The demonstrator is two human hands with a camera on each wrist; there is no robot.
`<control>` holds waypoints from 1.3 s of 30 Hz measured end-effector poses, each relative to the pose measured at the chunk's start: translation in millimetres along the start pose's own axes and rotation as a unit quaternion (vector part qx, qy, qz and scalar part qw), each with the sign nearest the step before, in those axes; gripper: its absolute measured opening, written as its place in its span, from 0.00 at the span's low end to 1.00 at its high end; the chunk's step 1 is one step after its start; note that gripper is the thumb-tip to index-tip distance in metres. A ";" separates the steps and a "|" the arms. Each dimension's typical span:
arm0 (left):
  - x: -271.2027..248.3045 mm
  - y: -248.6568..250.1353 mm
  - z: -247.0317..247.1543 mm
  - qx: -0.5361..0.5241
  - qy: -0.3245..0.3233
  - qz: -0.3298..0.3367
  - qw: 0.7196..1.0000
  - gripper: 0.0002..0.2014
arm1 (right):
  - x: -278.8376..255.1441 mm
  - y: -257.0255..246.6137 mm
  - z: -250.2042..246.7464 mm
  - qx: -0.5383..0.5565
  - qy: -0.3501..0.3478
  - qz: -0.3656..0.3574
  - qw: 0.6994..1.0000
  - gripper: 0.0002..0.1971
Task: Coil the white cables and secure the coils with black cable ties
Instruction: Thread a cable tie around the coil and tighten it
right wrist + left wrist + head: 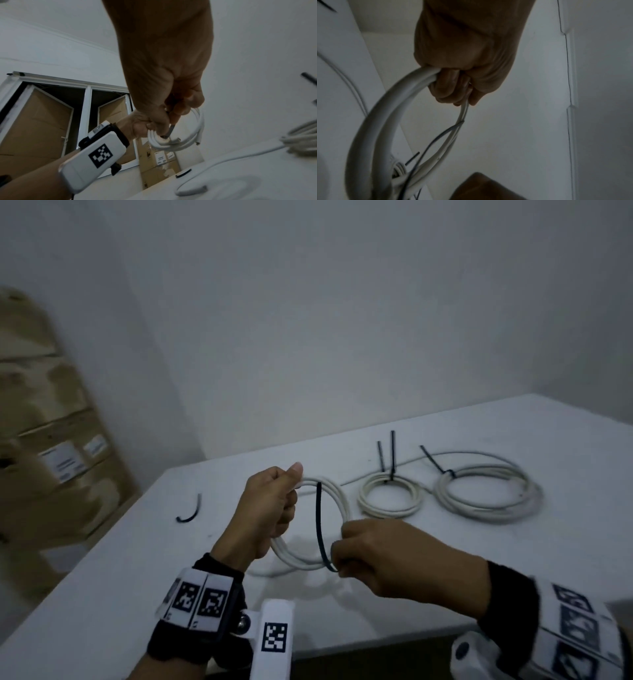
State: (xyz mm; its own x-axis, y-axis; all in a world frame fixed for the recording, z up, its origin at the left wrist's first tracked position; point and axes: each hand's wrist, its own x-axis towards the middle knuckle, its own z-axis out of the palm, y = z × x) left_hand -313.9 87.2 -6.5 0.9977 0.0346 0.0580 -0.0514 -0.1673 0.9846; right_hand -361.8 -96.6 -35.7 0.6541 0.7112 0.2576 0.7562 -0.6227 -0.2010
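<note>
My left hand (274,505) grips a coil of white cable (337,501) held up above the white table (102,570); its fingers curl round the strands (412,92). My right hand (373,556) pinches the lower end of a black cable tie (320,529), which runs up across the coil's opening. The right wrist view shows the same coil (188,140) and the tie (170,131) under my right fingertips. Two more white coils lie on the table: a small one (390,498) and a larger one (486,494), each with a black tie on it.
A loose black tie (191,510) lies on the table to the left. A tail of white cable (274,571) trails on the table under the held coil. Cardboard boxes (51,460) stand stacked at the left, beyond the table edge. The wall is close behind.
</note>
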 end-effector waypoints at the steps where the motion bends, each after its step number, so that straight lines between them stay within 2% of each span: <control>1: 2.0 2.7 11.3 0.002 -0.007 0.000 1.000 0.20 | -6.0 6.1 -3.0 -0.006 -0.010 0.006 1.000 0.09; 7: 11.6 12.0 76.7 0.019 -0.061 -0.008 0.998 0.19 | -47.3 40.6 -27.2 -0.024 0.013 0.032 0.999 0.08; 10: 11.9 12.0 96.7 0.025 -0.079 -0.016 0.996 0.17 | -54.8 51.6 -34.5 -0.061 0.080 0.054 0.993 0.06; 13: 9.9 9.6 110.9 0.014 -0.084 -0.030 0.996 0.19 | -57.0 63.7 -37.3 -0.080 0.206 0.079 0.972 0.09; 15: 7.8 7.6 116.8 0.005 -0.089 -0.039 0.995 0.19 | -55.4 67.3 -37.0 -0.085 0.233 0.085 0.965 0.07; 17: 5.1 6.0 118.3 0.002 -0.097 -0.042 0.994 0.16 | -53.0 66.9 -32.2 -0.091 0.237 0.082 0.964 0.04; 20: 1.3 6.3 117.7 0.012 -0.105 -0.022 0.994 0.08 | -52.4 65.6 -23.2 -0.107 0.235 0.080 0.963 0.05; 22: 0.1 4.8 114.1 0.017 -0.096 0.011 0.995 0.09 | -53.8 61.0 -19.6 -0.079 0.235 0.071 0.966 0.10; 25: 0.6 -1.4 106.6 0.019 -0.066 0.043 0.997 0.08 | -58.1 51.5 -15.1 -0.067 0.220 0.033 0.973 0.02; 28: -0.6 -8.0 100.4 0.011 -0.055 0.049 0.997 0.07 | -60.1 41.3 -14.0 -0.058 0.198 0.016 0.978 0.06; 30: -3.4 -10.5 97.3 0.001 -0.053 0.065 0.997 0.07 | -57.3 40.7 -18.1 -0.035 0.220 0.020 0.975 0.02; 32: -7.1 -11.9 94.6 0.002 -0.046 0.098 0.994 0.08 | -50.9 43.2 -24.2 0.031 0.281 0.034 0.959 0.07; 35: -12.3 -14.7 91.5 0.022 -0.027 0.164 0.986 0.09 | -37.8 41.6 -31.8 0.158 0.391 0.079 0.903 0.06; 37: -16.0 -15.7 89.4 0.041 -0.007 0.208 0.977 0.09 | -29.3 35.6 -31.6 0.277 0.411 0.124 0.860 0.11; 39: -20.0 -16.5 86.2 0.070 0.010 0.247 0.967 0.08 | -21.2 30.6 -28.7 0.346 0.414 0.148 0.829 0.13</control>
State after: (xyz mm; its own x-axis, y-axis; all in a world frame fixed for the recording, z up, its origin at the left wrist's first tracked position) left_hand -329.2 4.4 -38.1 0.8523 -0.0645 0.5190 -0.5127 -0.2991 0.8048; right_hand -353.0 -140.1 -20.1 0.7932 -0.0842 0.6032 0.5813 -0.1904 -0.7911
